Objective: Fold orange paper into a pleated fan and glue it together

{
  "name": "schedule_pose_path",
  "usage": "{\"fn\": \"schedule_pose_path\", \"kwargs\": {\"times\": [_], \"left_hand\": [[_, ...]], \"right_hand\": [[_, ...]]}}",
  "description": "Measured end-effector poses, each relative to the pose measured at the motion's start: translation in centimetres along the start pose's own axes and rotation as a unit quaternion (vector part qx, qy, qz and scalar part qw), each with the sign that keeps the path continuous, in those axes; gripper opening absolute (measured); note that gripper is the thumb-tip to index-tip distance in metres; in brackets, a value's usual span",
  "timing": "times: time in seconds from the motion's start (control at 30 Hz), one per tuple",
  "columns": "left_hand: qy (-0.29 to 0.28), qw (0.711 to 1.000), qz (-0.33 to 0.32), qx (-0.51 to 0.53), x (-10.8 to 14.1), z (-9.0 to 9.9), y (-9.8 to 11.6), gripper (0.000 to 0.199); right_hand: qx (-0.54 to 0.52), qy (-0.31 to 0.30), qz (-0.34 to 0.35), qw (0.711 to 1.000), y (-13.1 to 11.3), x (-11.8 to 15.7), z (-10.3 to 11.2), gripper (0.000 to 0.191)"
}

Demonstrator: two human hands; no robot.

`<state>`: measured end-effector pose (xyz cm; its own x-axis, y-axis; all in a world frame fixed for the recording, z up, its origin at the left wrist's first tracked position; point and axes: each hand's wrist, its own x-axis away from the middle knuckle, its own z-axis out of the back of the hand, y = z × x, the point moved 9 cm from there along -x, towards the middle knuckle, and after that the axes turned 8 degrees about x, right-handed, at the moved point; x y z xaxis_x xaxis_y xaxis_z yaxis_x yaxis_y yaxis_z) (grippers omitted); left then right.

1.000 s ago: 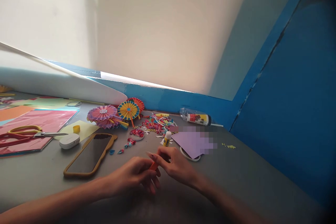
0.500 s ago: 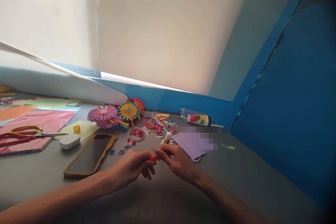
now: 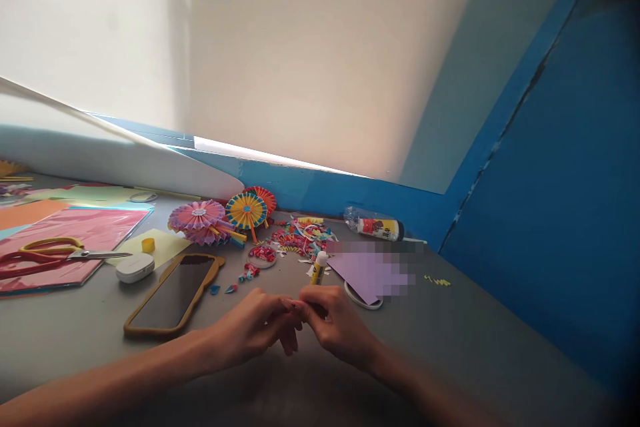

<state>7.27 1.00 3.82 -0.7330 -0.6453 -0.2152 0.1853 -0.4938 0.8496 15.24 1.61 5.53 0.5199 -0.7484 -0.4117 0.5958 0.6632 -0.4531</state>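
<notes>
My left hand [image 3: 257, 323] and my right hand [image 3: 337, 323] meet above the grey table, fingertips pinched together. The small orange piece, seen between them a moment earlier, is now almost wholly covered by the fingers. My left hand's lower fingers curl beneath the pinch. Just behind my right hand a yellow glue stick [image 3: 319, 268] stands upright with its white end up. A purple paper sheet [image 3: 355, 273], partly blurred out, lies to the right over a white ring-shaped object [image 3: 367, 303].
Left stand a phone [image 3: 175, 297], a white case [image 3: 135, 268], a yellow cap [image 3: 148, 245] and scissors [image 3: 75, 254] on wrapped pink paper [image 3: 107, 230]. Behind are pleated paper rosettes [image 3: 246, 212], paper scraps [image 3: 303, 237] and a glue bottle [image 3: 380, 227]. A blue wall [image 3: 550, 213] borders the right.
My hands have dropped slightly and drawn closer, so the fingers now cover the orange piece. More of the glue stick and the white ring shows.
</notes>
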Motion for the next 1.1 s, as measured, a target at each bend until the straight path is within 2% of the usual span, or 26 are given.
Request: {"fn": "schedule_pose_path", "kwargs": {"times": [0.2,0.37,0.57,0.77,0.97,1.1], "left_hand": [[-0.013,0.995,0.017,0.1,-0.4,-0.2,-1.2,0.035],[0.02,0.998,0.01,0.057,-0.4,0.4,-1.7,0.031],[-0.016,0.997,0.012,0.078,-0.3,0.3,-1.3,0.033],[0.012,0.998,0.031,0.045,-0.2,0.7,-1.9,0.033],[0.007,1.0,0.019,-0.023,0.2,0.6,-1.0,0.032],[0.012,1.0,0.01,-0.009,0.2,0.7,-0.8,0.03]], "right_hand": [[0.03,0.025,-0.02,0.999,1.1,-0.3,0.8,0.037],[0.0,0.014,-0.041,0.999,1.2,-0.4,1.0,0.038],[-0.044,0.009,-0.081,0.996,2.3,-0.4,1.1,0.039],[-0.078,-0.001,-0.094,0.993,2.9,-0.4,1.1,0.041],[-0.071,-0.017,-0.094,0.993,3.0,-0.5,1.3,0.043],[-0.069,-0.017,-0.097,0.993,2.9,-0.5,1.5,0.044]]}}
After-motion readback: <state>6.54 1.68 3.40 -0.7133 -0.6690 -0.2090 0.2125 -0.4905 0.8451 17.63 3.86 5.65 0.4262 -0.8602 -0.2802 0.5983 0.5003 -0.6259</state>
